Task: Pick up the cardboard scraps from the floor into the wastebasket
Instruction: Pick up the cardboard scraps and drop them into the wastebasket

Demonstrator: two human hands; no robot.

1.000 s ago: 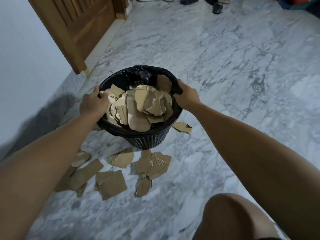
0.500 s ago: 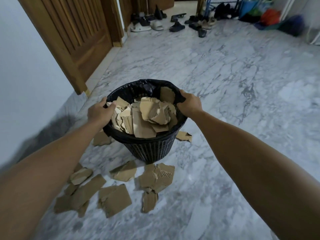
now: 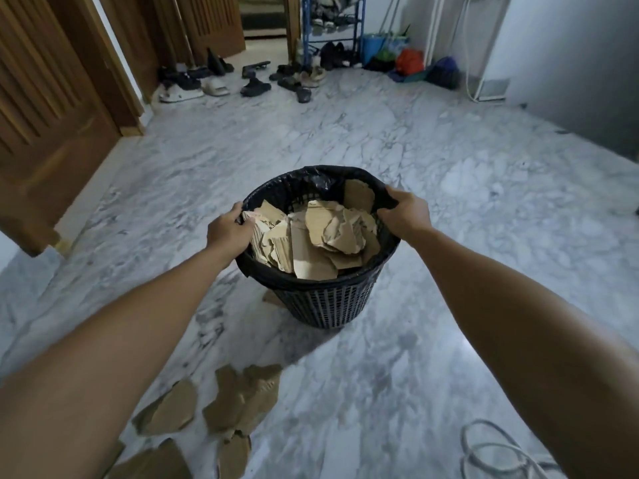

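Observation:
A black mesh wastebasket (image 3: 325, 302) with a black liner is held up off the marble floor, tilted a little. It is full of torn brown cardboard scraps (image 3: 311, 236). My left hand (image 3: 228, 231) grips its left rim. My right hand (image 3: 404, 214) grips its right rim and the liner. Several more cardboard scraps (image 3: 242, 399) lie on the floor below, near my left forearm. One small scrap (image 3: 271, 299) shows just behind the basket's lower left side.
A wooden door (image 3: 45, 126) stands at the left. Shoes (image 3: 252, 84) and a blue shoe rack (image 3: 332, 29) are at the far end, with bags (image 3: 409, 62) beside them. A grey cable (image 3: 494, 451) coils on the floor at bottom right.
Both hands have raised the wastebasket and carried it forward, away from the scraps on the floor. The camera has tilted up, so more of the room shows.

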